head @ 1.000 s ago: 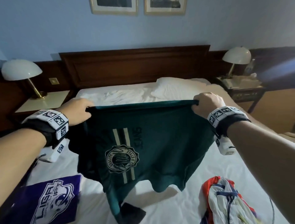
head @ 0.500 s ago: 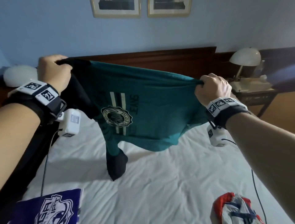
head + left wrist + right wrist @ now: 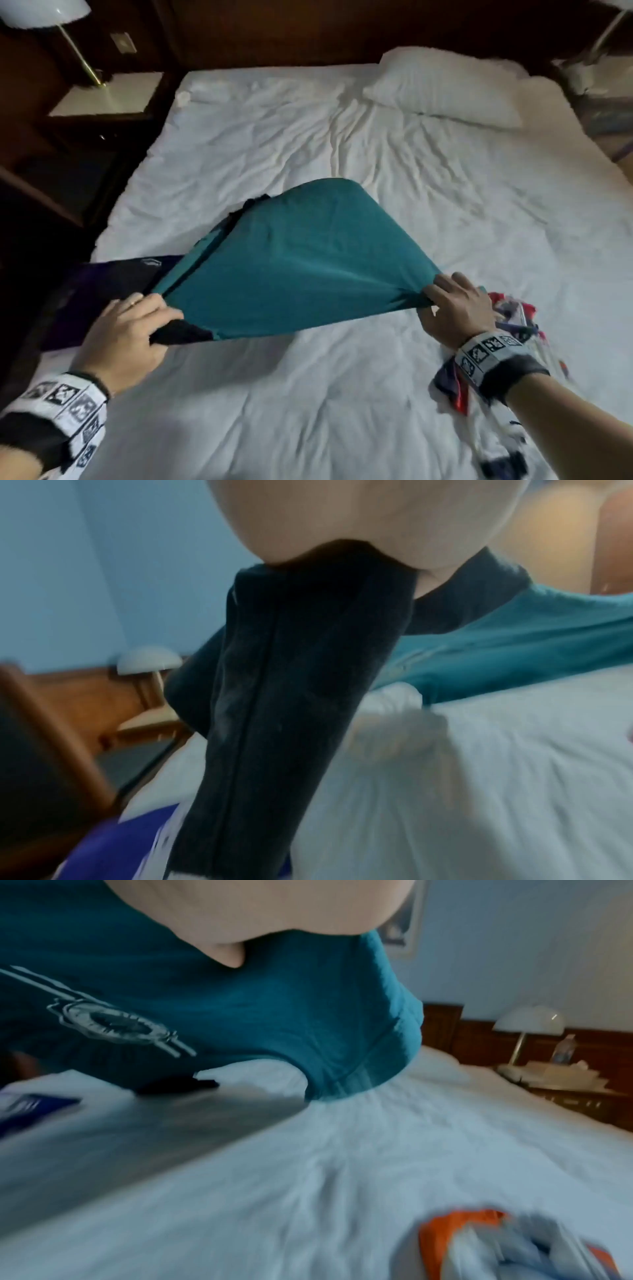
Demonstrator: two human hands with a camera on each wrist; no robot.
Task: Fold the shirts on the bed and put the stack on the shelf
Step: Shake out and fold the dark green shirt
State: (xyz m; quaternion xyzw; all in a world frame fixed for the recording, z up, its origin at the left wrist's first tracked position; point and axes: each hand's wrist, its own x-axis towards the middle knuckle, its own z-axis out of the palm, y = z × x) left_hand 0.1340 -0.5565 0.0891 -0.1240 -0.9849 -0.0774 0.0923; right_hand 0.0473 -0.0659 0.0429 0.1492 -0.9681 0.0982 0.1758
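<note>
A teal shirt (image 3: 294, 260) with dark sleeves billows over the white bed (image 3: 342, 394), plain back up, its far end sinking toward the sheet. My left hand (image 3: 137, 325) grips its near left corner by a dark sleeve (image 3: 274, 696). At the near right corner my right hand (image 3: 455, 308) pinches the teal cloth. The shirt's printed crest (image 3: 113, 1026) faces down in the right wrist view. A purple shirt (image 3: 102, 291) lies flat at the bed's left edge. A crumpled white, red and blue shirt (image 3: 513, 342) lies under my right wrist.
A pillow (image 3: 445, 89) sits at the bed's far right. Dark wooden nightstands with lamps (image 3: 68, 34) flank the bed on both sides. The wooden headboard (image 3: 308, 34) runs along the back. No shelf is in view.
Both hands swung the teal shirt down from chest height and flipped it forward, so its back now faces up low over the sheet. My head has tilted down.
</note>
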